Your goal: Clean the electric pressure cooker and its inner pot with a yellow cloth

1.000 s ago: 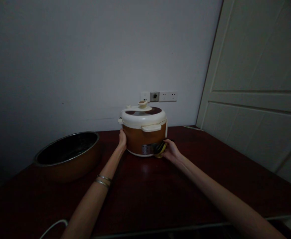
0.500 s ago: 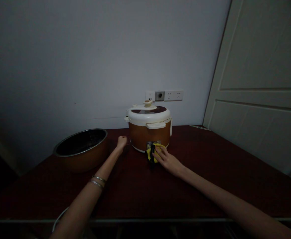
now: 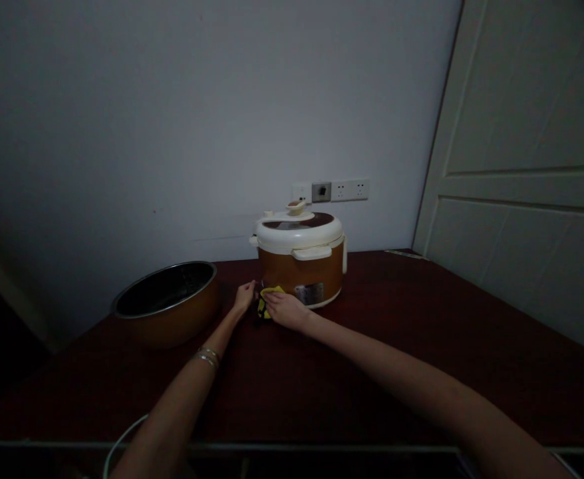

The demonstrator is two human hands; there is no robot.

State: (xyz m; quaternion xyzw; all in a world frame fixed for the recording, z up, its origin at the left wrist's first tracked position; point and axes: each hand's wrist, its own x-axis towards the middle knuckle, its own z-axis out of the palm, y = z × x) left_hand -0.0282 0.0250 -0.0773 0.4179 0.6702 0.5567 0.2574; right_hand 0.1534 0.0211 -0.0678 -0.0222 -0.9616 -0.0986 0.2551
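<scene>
A brown electric pressure cooker [image 3: 296, 269] with a cream lid stands upright at the back of the dark red table. My right hand [image 3: 285, 310] presses a yellow and black cloth [image 3: 266, 303] against the cooker's lower left side, near its base. Just left of the cloth, my left hand [image 3: 245, 294] is closed beside the cooker's base; whatever its fingers pinch is too dark to make out. A silver label [image 3: 310, 293] shows low on the cooker's front, to the right of my right hand.
A wide inner pot [image 3: 172, 326], dark inside, sits tilted on the table [image 3: 372, 386] at left. Wall sockets [image 3: 350, 190] are behind the cooker. A pale door [image 3: 531, 219] stands at right. A white cord [image 3: 117, 442] hangs near the front edge.
My right hand and the cloth have slid left along the cooker from its front label to its lower left side, close to my left hand. The label is now uncovered.
</scene>
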